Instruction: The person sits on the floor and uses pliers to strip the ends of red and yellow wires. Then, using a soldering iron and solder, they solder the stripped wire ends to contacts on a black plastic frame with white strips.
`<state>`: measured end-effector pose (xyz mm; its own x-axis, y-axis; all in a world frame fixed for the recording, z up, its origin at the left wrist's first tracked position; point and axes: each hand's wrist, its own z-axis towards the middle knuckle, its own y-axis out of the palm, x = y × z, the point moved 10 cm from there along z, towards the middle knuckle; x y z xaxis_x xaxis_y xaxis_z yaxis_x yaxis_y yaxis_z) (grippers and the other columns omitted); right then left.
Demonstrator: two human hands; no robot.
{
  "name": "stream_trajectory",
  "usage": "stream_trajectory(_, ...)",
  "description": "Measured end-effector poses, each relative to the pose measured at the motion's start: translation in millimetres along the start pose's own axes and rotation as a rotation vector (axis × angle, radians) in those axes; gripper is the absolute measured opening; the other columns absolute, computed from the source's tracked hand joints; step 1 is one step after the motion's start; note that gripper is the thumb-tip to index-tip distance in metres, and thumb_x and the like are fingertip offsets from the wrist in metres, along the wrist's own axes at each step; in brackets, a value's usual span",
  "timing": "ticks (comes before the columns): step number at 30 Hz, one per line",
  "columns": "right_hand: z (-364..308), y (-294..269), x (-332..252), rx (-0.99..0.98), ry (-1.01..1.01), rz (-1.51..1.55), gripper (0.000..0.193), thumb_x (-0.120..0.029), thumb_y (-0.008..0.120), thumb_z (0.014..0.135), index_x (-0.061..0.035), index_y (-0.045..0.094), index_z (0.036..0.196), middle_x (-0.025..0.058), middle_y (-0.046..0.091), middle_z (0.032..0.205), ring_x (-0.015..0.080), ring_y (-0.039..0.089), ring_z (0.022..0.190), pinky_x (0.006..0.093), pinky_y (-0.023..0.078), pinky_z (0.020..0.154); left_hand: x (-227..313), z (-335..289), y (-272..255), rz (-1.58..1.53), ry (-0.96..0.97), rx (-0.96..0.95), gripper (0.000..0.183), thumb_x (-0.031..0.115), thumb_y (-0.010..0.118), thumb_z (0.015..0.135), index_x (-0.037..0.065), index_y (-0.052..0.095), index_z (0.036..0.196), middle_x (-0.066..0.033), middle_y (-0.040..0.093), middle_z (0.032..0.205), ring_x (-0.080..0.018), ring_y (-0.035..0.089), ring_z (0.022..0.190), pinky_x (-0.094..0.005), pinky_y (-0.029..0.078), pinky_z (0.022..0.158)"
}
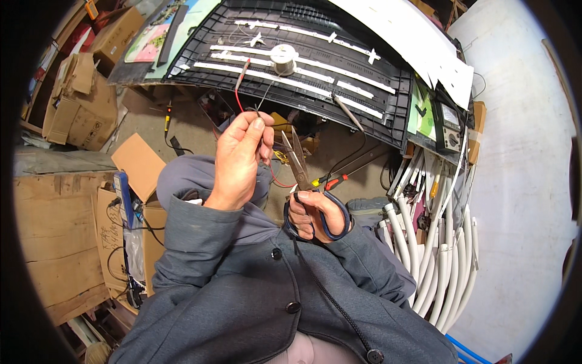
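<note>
Pinches a thin grey wire tightly between thumb and fingertips of the left hand, just in front of a black ribbed plastic panel; leads up from there toward a round white spool standing on the panel; wraps the right hand around metal scissors with dark blue loop handles, farther out from the panel; holds their blades slightly parted, pointing panelward; shows also a red-lead probe on the panel's left part, a black-lead probe over its near edge, and a dark boxy meter beside its right end.
</note>
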<state>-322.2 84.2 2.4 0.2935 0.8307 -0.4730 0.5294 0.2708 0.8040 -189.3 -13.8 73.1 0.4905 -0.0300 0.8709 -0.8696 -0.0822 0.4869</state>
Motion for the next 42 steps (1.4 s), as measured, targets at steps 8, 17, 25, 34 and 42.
stream_trajectory(8,0,-4,-2,0.058,0.006,0.057,0.037,-0.039,0.051,0.107,-0.0129,0.044,0.081,-0.0027,0.042,0.066,0.0099,0.037,0.052,0.0272,0.034,0.047,-5,0,0,0.029,0.006,-0.010,0.017,0.019,0.051,0.112,0.005,0.062,0.116,0.0016,0.058,0.083,-0.0057,0.049,0.067,-0.0236,0.042,0.060)
stream_trajectory(17,5,-51,-1,0.209,-0.046,0.052,0.034,-0.027,0.056,0.104,-0.0169,0.043,0.073,-0.0061,0.039,0.060,0.0072,0.035,0.046,0.0265,0.028,0.041,-49,9,-2,0.126,-0.042,0.059,0.017,0.018,0.051,0.111,0.005,0.062,0.115,0.0014,0.061,0.084,-0.0059,0.054,0.069,-0.0230,0.045,0.061)
stream_trajectory(25,-20,-56,-22,0.400,-0.254,-0.268,0.028,-0.021,0.066,0.099,-0.0111,0.050,0.079,-0.0014,0.050,0.061,0.0090,0.044,0.047,0.0266,0.033,0.044,-50,5,-5,0.002,-0.085,0.115,0.018,0.018,0.051,0.111,0.004,0.062,0.116,0.0004,0.062,0.084,-0.0070,0.054,0.068,-0.0236,0.046,0.061)
stream_trajectory(34,-42,-41,-92,0.650,-0.545,-0.926,0.029,-0.019,0.079,0.091,-0.0038,0.055,0.085,-0.0020,0.047,0.069,0.0103,0.040,0.064,0.0301,0.036,0.058,-33,-18,10,0.076,-0.197,-0.029,0.023,0.020,0.054,0.110,0.001,0.061,0.121,0.0043,0.050,0.076,-0.0028,0.040,0.062,-0.0205,0.033,0.056)
stream_trajectory(42,-33,-13,-92,0.603,-0.473,-1.239,0.046,-0.033,0.083,0.087,0.0003,0.052,0.084,0.0078,0.046,0.067,0.0165,0.042,0.063,0.0364,0.039,0.058,-16,-23,6,0.200,-0.076,-0.114,0.020,0.020,0.059,0.109,0.001,0.063,0.114,0.0074,0.046,0.075,-0.0017,0.036,0.063,-0.0207,0.029,0.055)
